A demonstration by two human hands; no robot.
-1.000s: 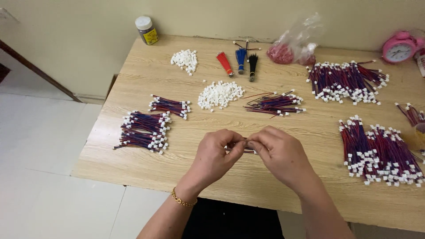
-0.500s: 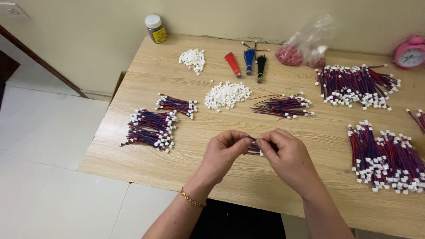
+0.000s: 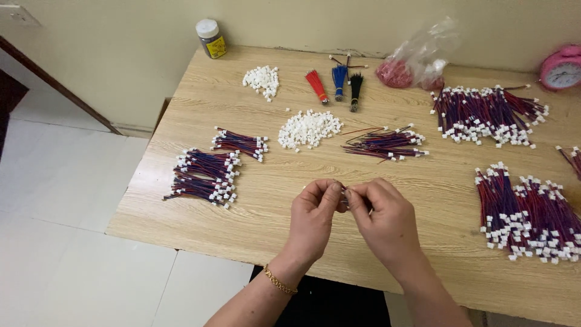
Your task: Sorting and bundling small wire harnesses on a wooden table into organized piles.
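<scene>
While finished bundles of plugged wires [image 3: 206,175] lie stacked at the table [image 3: 254,224] edges and loose white plugs [image 3: 308,128] wait mid-table, the left hand [image 3: 311,221] and right hand [image 3: 387,224] pinch one small wire piece [image 3: 345,195] between narrowed fingertips, suggesting much work remains.

We find our hands [image 3: 348,209] meeting over the desk [image 3: 254,224] near its front edge. Behind them lies a heap of connector housings [image 3: 308,128], with a loose wire bundle [image 3: 387,144] to its right. Finished harness bundles [image 3: 206,175] lie at left, larger harness piles [image 3: 526,212] at right. A jar [image 3: 212,37] stands at the far left corner, a clock [image 3: 563,68] at the far right.
</scene>
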